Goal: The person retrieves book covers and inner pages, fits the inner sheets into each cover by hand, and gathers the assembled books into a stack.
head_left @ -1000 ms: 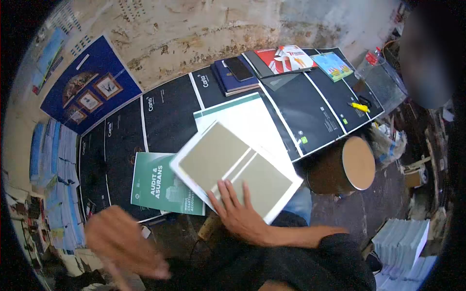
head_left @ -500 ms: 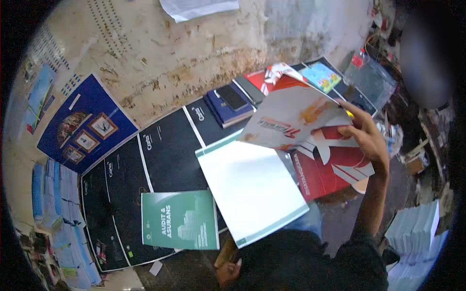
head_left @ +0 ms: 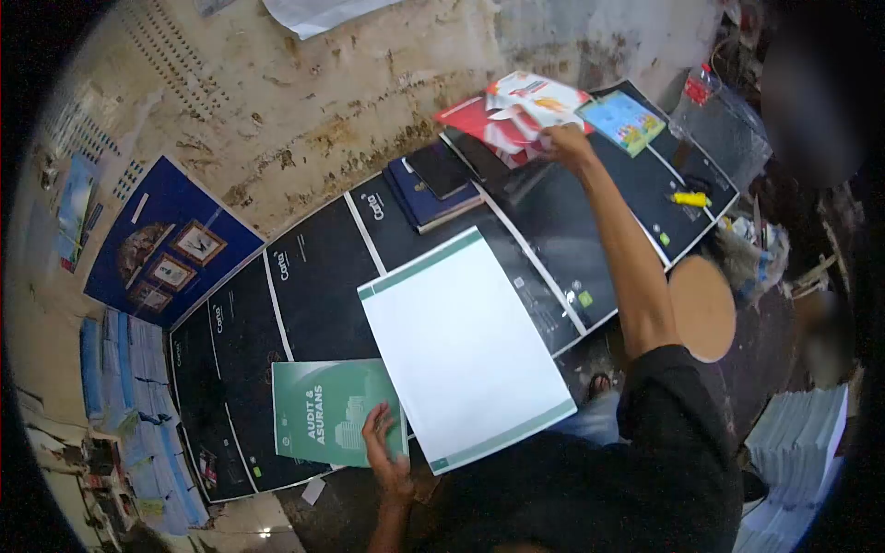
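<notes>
My right hand (head_left: 564,146) reaches far across the table, its fingers closed on the edge of a red and white printed cover (head_left: 502,124) by the wall. My left hand (head_left: 387,450) is at the lower right part of a green book (head_left: 323,405) titled "Audit & Asurans". Its fingers are apart and hold nothing; whether they touch the book I cannot tell. Between my arms lies a large white sheet with green end strips (head_left: 470,350), slanted and partly overhanging the table's near edge.
Black "Carta" boards cover the table (head_left: 323,267). At the back lie a dark blue book (head_left: 419,205) with a black phone (head_left: 438,172) on it, a colourful picture cover (head_left: 627,122) and a yellow tool (head_left: 690,198). A round stool (head_left: 702,309) and paper stacks (head_left: 797,452) stand right.
My right hand has carried the red and white cover from beside the white sheet to the back of the table. My left hand has risen from below the table edge to the green book.
</notes>
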{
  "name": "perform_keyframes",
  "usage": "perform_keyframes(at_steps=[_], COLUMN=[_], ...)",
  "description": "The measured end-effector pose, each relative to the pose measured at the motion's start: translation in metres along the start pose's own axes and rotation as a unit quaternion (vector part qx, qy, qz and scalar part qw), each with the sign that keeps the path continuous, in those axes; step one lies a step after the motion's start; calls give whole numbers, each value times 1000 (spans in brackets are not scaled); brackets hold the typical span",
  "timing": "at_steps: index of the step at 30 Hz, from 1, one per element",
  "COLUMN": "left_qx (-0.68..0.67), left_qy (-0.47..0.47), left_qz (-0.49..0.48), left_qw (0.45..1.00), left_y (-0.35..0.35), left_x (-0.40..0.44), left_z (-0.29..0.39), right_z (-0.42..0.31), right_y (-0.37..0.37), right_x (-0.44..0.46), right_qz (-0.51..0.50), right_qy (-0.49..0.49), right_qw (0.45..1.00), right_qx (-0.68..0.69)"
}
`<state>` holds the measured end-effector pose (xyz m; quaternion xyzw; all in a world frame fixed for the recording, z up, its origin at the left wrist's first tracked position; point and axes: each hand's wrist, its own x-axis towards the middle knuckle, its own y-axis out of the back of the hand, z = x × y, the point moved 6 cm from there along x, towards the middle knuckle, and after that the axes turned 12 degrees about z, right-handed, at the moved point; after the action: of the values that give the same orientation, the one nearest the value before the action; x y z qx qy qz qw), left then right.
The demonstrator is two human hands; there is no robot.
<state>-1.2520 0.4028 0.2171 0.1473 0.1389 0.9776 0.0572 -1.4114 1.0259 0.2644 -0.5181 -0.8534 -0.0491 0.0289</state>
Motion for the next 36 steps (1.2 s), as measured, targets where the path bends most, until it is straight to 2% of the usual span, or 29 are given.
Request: perform_keyframes(at_steps=[1, 2, 3, 4, 5, 7, 8, 10, 11, 13, 15, 17, 19, 20, 21, 23, 24, 25, 27, 28, 29, 31, 32, 34, 35, 36], left_qx=[-50, -50, -46, -43, -45, -231, -234, -296, -300, -318, -234, -247, -263, -260, -217, -212, -207, -198, -232, -217, -122, -157, -150, -141, -103, -66], left_qy=[-2, -5, 11, 26, 26, 110, 112, 243, 242, 244, 262, 214, 222, 244, 244, 231, 212, 194, 164, 162, 159, 139, 69, -2, -16, -29], left_qz=[-18, -24, -42, -60, -65, 22, 18, -70, -71, -62, -48, -58, -75, -117, -138, -142, -151, -164, -47, -27, -68, -66, -37, -19, -8, 4], left_qw=[999, 998, 998, 997, 997, 966, 966, 921, 920, 914, 935, 944, 936, 927, 935, 939, 943, 947, 958, 962, 977, 976, 986, 990, 994, 997], left_y=[-4, -6, -11, -17, -22, -27, -36, -65, -71, -83, -82, -90, -97, -104, -105, -94, -90, -88, -83, -81, -75, -56, -38, -8, 3, 15], left_x=[1, 2, 2, 4, 13, 47, 65, 88, 87, 85, 76, 70, 63, 59, 57, 67, 75, 77, 83, 83, 81, 75, 76, 76, 75, 74], left_z=[1, 2, 2, 0, -10, -44, -36, -27, -25, -24, -23, -24, -38, -46, -49, -14, 12, 24, 4, 0, -2, 22, 54, 83, 84, 84], right_z=[-7, 12, 10, -4, -9, 1, 7, 3, 1, 3, -11, -24, -19, -20, -21, -23, -43, -43, -54, -74, -90, -142, -159, -208, -228, -219], right_y=[0, 1, 5, 5, 12, 21, 22, 20, 21, 25, 19, 14, 15, 15, 18, 22, 22, 23, 30, 33, 36, 40, 41, 45, 50, 61], right_x=[-38, -42, -75, -124, -165, -231, -253, -288, -296, -295, -314, -312, -307, -305, -300, -296, -303, -310, -311, -317, -329, -352, -356, -376, -379, -373], right_qz=[11, -61, 0, -128, -138, -181, -216, -213, -211, -239, -352, -344, -389, -391, -362, -306, -281, -286, -223, -208, -207, -191, -190, -229, -261, -262], right_qy=[34, 52, 152, 137, 65, -64, -114, -148, -177, -170, -278, -251, -184, -183, -185, -190, -154, -154, -71, -11, -11, 116, 114, 203, 229, 222], right_qw=[994, 967, 958, 966, 977, 971, 957, 957, 955, 950, 892, 898, 868, 867, 873, 880, 915, 911, 940, 943, 943, 948, 949, 951, 934, 936], right_qx=[-107, -240, -245, -179, -152, -141, -156, -132, -106, -108, -54, -109, -246, -251, -269, -308, -247, -254, -250, -259, -259, -225, -225, -47, -79, -80])
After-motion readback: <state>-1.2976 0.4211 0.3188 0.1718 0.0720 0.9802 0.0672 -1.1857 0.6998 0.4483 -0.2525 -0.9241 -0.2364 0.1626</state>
